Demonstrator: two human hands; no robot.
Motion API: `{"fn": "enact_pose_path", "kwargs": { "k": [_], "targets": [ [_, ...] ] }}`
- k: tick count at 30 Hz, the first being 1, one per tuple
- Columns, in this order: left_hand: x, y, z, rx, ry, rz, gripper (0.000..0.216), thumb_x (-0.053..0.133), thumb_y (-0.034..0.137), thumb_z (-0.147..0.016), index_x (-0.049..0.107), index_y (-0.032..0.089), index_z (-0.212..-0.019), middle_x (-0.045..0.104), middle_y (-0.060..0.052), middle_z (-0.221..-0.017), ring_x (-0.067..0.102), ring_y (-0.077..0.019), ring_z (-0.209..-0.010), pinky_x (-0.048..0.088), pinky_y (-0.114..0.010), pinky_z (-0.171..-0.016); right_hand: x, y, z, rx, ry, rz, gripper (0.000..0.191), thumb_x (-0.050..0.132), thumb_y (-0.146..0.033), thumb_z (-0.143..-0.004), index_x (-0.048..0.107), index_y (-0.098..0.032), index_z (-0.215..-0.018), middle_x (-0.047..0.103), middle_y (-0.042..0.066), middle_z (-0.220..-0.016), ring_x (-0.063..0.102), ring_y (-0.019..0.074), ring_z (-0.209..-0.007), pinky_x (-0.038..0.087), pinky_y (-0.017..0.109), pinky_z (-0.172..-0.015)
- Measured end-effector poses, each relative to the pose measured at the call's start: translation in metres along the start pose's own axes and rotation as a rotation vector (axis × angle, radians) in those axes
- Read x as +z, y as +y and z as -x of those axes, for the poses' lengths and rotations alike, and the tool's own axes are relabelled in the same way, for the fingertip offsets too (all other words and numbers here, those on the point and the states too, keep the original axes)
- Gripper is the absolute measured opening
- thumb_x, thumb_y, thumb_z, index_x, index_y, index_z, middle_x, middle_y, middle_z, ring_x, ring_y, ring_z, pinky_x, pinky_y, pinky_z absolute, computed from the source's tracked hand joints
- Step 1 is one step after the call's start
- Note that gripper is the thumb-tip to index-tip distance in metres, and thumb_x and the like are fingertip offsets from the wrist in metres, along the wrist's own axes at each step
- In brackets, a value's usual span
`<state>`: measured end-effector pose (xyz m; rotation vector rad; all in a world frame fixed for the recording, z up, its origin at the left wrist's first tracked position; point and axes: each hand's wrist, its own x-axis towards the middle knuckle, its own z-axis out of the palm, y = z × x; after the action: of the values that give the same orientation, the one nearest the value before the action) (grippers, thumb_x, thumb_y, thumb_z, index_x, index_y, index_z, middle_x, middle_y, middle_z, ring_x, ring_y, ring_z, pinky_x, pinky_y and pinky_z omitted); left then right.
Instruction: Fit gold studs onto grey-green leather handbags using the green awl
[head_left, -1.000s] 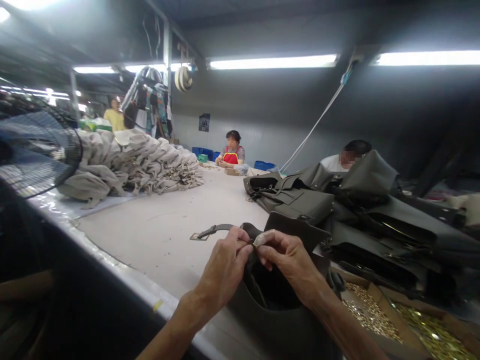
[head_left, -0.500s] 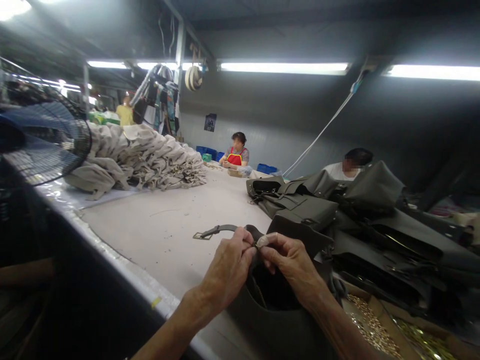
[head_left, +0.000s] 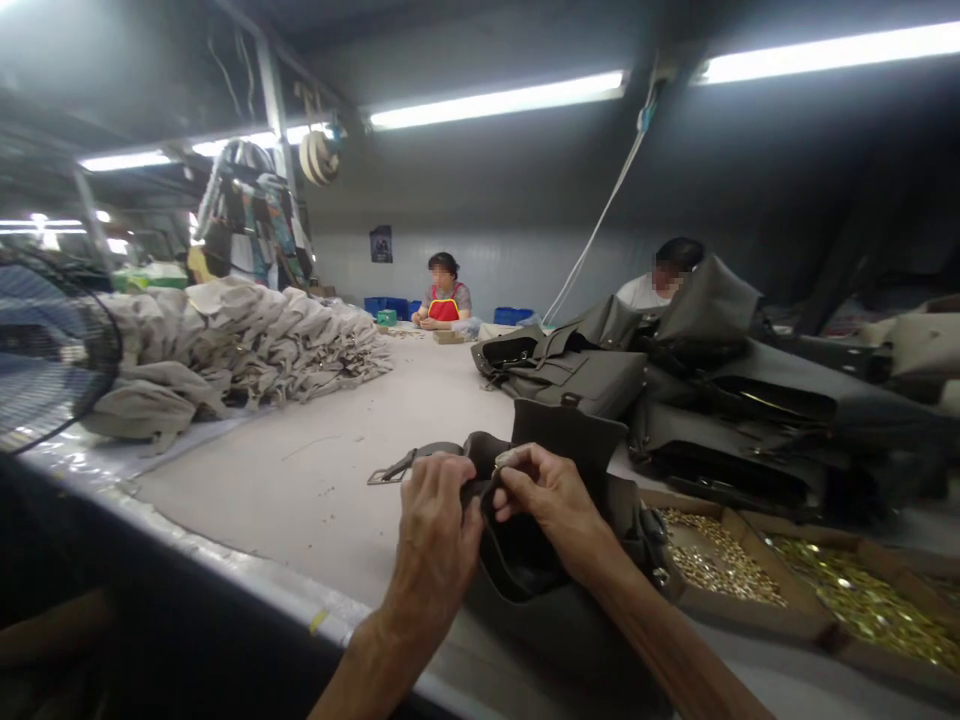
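Note:
A dark olive bag (head_left: pixel 555 600) lies open on the table (head_left: pixel 315 480) right in front of me. My left hand (head_left: pixel 435 540) pinches the bag's rim near the strap's root. My right hand (head_left: pixel 547 500) grips the same rim from the other side, fingertips close to a small metal fitting. The two hands almost touch. The bag's strap (head_left: pixel 409 462) runs left across the table and ends in a square metal buckle (head_left: pixel 379 477).
A stack of dark olive bags (head_left: pixel 712 400) fills the right side. Shallow cardboard trays of brass fittings (head_left: pixel 720 565) sit by my right arm. Pale beige bags (head_left: pixel 240 340) are heaped at the left, with a fan (head_left: pixel 45 350) beside. Two people sit at the far end.
The view has shifted right and down, showing more of the brass trays. My hands have stayed pinched on the bag's rim, the left one turned more over it.

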<state>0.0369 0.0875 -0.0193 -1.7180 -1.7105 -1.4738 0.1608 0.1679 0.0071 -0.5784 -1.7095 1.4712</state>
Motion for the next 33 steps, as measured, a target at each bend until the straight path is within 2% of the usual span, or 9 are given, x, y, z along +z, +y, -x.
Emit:
{"fn": "enact_pose_path", "kwargs": {
  "k": [2, 4, 8, 12, 17, 20, 24, 27, 33],
  "targets": [
    [-0.004, -0.003, 0.006, -0.054, 0.07, -0.075, 0.019, 0.047, 0.005, -0.075, 0.045, 0.021, -0.086, 0.052, -0.006, -0.088, 0.05, -0.0254, -0.091, 0.044, -0.04, -0.08, -0.001, 0.008, -0.002, 0.017, 0.003, -0.009, 0.024, 0.066, -0.034, -0.074, 0.056, -0.014, -0.082, 0.058, -0.003, -0.06, 0.057, 0.0098, -0.052, 0.047, 0.021, -0.051],
    [-0.006, -0.004, 0.009, -0.17, 0.068, -0.07, 0.017, 0.046, 0.008, -0.076, 0.047, 0.02, -0.089, 0.055, -0.007, -0.09, 0.053, -0.0258, -0.09, 0.046, -0.041, -0.08, 0.001, 0.016, -0.006, 0.023, -0.021, -0.024, 0.02, 0.065, -0.03, -0.072, 0.057, -0.014, -0.079, 0.057, -0.003, -0.057, 0.056, 0.0095, -0.051, 0.044, 0.019, -0.048],
    [-0.005, -0.002, 0.009, -0.369, -0.093, 0.091, 0.03, 0.039, 0.014, -0.08, 0.051, 0.017, -0.107, 0.062, -0.009, -0.101, 0.059, -0.0247, -0.095, 0.046, -0.04, -0.086, 0.009, 0.025, -0.013, 0.01, -0.038, -0.073, 0.017, 0.064, -0.027, -0.071, 0.057, -0.014, -0.078, 0.061, -0.001, -0.061, 0.059, 0.011, -0.055, 0.044, 0.019, -0.047],
    [0.0, 0.0, 0.007, -0.381, -0.139, 0.199, 0.036, 0.035, 0.015, -0.082, 0.049, 0.016, -0.115, 0.063, -0.009, -0.108, 0.059, -0.0224, -0.101, 0.046, -0.036, -0.087, 0.009, 0.029, -0.016, -0.021, 0.004, -0.155, 0.021, 0.065, -0.031, -0.072, 0.056, -0.014, -0.079, 0.063, 0.001, -0.067, 0.063, 0.0129, -0.06, 0.048, 0.02, -0.051],
    [0.004, -0.005, 0.007, -0.37, -0.14, 0.23, 0.033, 0.038, 0.018, -0.082, 0.049, 0.017, -0.114, 0.06, -0.009, -0.112, 0.056, -0.0216, -0.107, 0.044, -0.035, -0.091, 0.007, 0.033, -0.015, -0.051, 0.088, -0.272, 0.024, 0.068, -0.034, -0.074, 0.056, -0.014, -0.079, 0.063, 0.002, -0.069, 0.063, 0.0117, -0.061, 0.049, 0.02, -0.056],
    [0.01, -0.007, 0.006, -0.439, -0.089, 0.224, 0.027, 0.048, 0.028, -0.083, 0.049, 0.018, -0.108, 0.06, -0.007, -0.101, 0.058, -0.0218, -0.094, 0.046, -0.036, -0.084, 0.01, 0.034, -0.014, -0.065, 0.087, -0.326, 0.026, 0.07, -0.035, -0.073, 0.056, -0.014, -0.079, 0.063, 0.001, -0.071, 0.064, 0.012, -0.062, 0.052, 0.022, -0.06],
    [0.023, -0.013, 0.004, -0.469, 0.076, 0.166, 0.027, 0.059, 0.037, -0.077, 0.052, 0.019, -0.096, 0.06, -0.004, -0.088, 0.058, -0.0214, -0.083, 0.047, -0.035, -0.078, 0.011, 0.034, -0.015, -0.097, 0.047, -0.353, 0.028, 0.071, -0.037, -0.072, 0.057, -0.014, -0.08, 0.063, 0.001, -0.07, 0.065, 0.0132, -0.06, 0.054, 0.025, -0.061],
    [0.03, -0.021, 0.005, -0.499, 0.191, 0.145, 0.03, 0.06, 0.041, -0.074, 0.056, 0.018, -0.093, 0.061, -0.004, -0.082, 0.058, -0.0213, -0.077, 0.048, -0.034, -0.073, 0.007, 0.033, -0.016, -0.12, -0.014, -0.343, 0.027, 0.071, -0.037, -0.073, 0.058, -0.014, -0.08, 0.066, 0.003, -0.07, 0.065, 0.0148, -0.063, 0.055, 0.027, -0.063],
    [0.034, -0.026, 0.001, -0.544, 0.22, 0.136, 0.038, 0.057, 0.053, -0.075, 0.063, 0.017, -0.087, 0.065, -0.005, -0.078, 0.059, -0.0215, -0.075, 0.047, -0.033, -0.072, -0.001, 0.041, -0.017, -0.193, -0.042, -0.243, 0.018, 0.07, -0.03, -0.075, 0.061, -0.015, -0.077, 0.063, 0.0, -0.066, 0.061, 0.0126, -0.059, 0.051, 0.024, -0.06]
  ]
}}
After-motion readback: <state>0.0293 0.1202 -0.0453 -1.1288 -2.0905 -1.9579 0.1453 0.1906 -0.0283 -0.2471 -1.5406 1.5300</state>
